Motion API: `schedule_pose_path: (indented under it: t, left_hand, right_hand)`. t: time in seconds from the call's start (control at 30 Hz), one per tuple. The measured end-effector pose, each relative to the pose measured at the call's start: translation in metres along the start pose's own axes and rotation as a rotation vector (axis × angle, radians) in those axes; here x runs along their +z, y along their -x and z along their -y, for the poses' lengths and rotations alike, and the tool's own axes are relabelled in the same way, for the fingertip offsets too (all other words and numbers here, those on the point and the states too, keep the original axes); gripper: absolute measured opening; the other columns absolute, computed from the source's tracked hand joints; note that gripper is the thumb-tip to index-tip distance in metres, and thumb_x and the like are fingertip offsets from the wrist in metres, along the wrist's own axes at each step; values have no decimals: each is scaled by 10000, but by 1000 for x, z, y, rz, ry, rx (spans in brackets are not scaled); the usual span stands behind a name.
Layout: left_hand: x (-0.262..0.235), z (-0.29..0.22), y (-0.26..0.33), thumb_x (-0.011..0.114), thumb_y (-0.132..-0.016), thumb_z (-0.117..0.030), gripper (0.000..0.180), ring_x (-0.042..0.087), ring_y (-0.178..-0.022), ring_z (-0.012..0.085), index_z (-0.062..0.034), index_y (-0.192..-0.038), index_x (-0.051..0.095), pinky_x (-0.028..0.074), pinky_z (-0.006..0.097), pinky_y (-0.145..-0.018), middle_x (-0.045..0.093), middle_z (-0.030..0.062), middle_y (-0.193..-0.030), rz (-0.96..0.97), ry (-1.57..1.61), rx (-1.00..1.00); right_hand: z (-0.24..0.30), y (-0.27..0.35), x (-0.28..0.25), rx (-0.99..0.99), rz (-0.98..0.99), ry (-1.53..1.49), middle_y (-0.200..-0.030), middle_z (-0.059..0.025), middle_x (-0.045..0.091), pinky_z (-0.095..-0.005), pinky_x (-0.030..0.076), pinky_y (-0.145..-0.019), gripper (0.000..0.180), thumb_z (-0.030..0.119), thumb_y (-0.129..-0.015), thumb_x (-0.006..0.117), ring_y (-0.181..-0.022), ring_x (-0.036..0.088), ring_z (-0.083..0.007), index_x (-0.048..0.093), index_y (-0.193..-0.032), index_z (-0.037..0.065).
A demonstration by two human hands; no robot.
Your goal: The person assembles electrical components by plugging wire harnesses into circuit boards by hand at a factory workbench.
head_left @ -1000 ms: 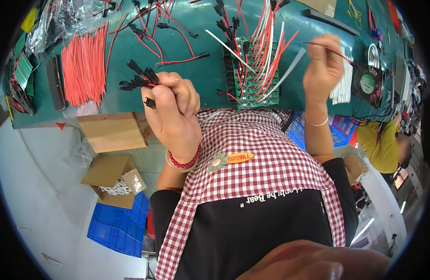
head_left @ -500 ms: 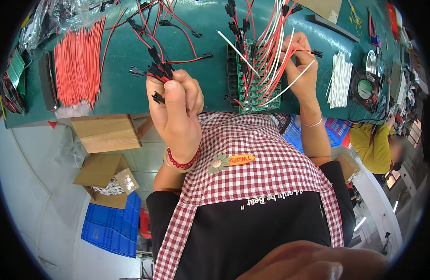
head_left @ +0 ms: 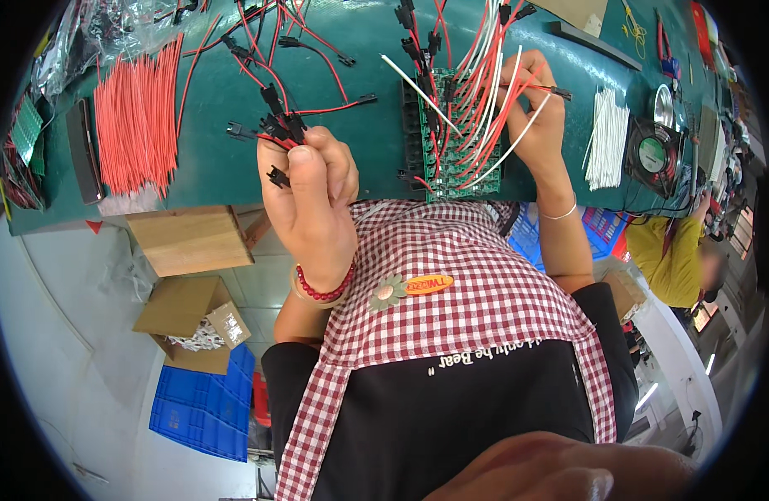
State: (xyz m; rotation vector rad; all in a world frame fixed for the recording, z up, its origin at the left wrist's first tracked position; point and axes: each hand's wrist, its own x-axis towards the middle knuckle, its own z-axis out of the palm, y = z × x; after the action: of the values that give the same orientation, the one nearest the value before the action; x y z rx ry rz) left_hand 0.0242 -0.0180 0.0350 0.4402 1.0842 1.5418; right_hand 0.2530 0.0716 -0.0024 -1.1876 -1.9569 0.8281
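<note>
Green bench (head_left: 359,50) | left hand (head_left: 311,196) grips connector leads (head_left: 280,129) (black-tipped) | circuit board (head_left: 451,142) beside right hand (head_left: 539,113)

The person wears a black top with short sleeves under an apron (head_left: 451,275) of red and white checks, which carries a small flower-shaped badge (head_left: 390,291) and an orange oval label. On the wrist of the left hand (head_left: 311,194) sits a bracelet of red beads. The right hand (head_left: 541,108) has a thin silver bangle. Both forearms are bare.

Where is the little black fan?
In the head view, the small black fan sits on the green table at the far right, just right of the bundle of white wires.
</note>
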Motion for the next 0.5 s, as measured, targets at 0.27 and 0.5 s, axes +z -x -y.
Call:
schedule_pose_path:
  t: [0.27, 0.5]
  left_hand:
    - [-1, 5, 1, 391, -1015, -193, 157, 304, -550, 59, -42, -1010, 433, 241, 221, -468, 365, -7, -647, 24, -3, 18]
    - [-1, 4, 1, 382, -1017, -185, 154, 301, -546, 60, -42, -1006, 436, 237, 222, -467, 358, -9, -643, 1, -11, 22]
  right_hand:
    - [1, 2, 1, 20, -14, 6, -841, -101, 563, -315, 481, -694, 114, -43, -738, 654, -801, 574, -224, 658, -849, -16]
    - [2, 2, 3, 39, -17, 1, -822, -102, 571, -312, 489, -707, 108, -43, -739, 651, -797, 579, -230, 658, -843, -14]
